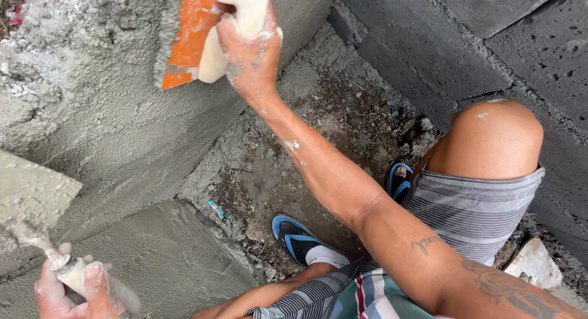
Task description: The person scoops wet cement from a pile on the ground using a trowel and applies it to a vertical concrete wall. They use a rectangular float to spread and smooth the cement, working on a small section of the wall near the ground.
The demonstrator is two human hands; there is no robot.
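Against the wet cement wall (122,123), the right hand (251,56) grips the pale handle of an orange float (187,37) pressed flat near the wall's top. Below it, the left hand (70,291) is closed around a trowel (30,202) (its blade loaded with grey mortar), held just off the wall's lower part.

The orange float (187,31) runs off the top edge, its face hidden against the wall. The trowel (27,196) is cut by the left edge; the left hand (70,291) by the bottom.
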